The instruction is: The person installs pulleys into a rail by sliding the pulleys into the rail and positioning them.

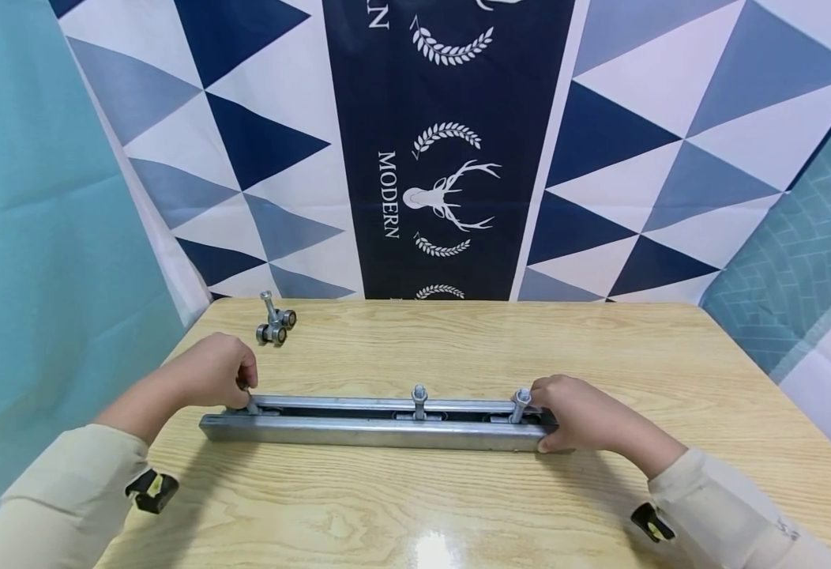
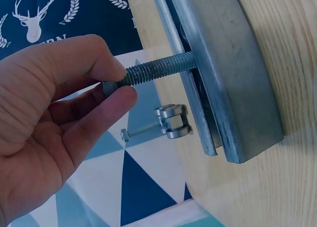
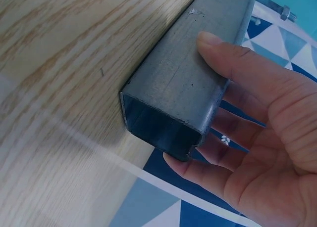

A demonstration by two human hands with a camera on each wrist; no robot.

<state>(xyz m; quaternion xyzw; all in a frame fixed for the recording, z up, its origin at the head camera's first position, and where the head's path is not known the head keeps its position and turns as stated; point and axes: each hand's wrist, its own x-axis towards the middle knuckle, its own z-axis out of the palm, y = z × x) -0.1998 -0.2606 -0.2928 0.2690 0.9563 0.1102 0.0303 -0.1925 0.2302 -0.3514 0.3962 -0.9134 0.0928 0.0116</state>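
A long metal channel rail (image 1: 380, 435) lies across the table, its slot facing up. My left hand (image 1: 218, 371) pinches the top of a threaded bolt (image 2: 158, 68) that stands out of the slot near the rail's left end. Around the right end, my right hand (image 1: 582, 415) grips the rail, thumb on the near side and fingers on the far side. Two more bolts, a middle one (image 1: 419, 403) and a right one (image 1: 520, 406), rise from the slot between the hands. In the right wrist view the rail's open end (image 3: 161, 130) shows hollow.
A loose roller trolley (image 1: 273, 324) with small wheels and an upright bolt stands on the wooden table (image 1: 415, 498) behind the left hand. A patterned cloth (image 1: 444, 158) hangs behind the table's far edge. Teal cloth (image 1: 53, 237) hangs at the left.
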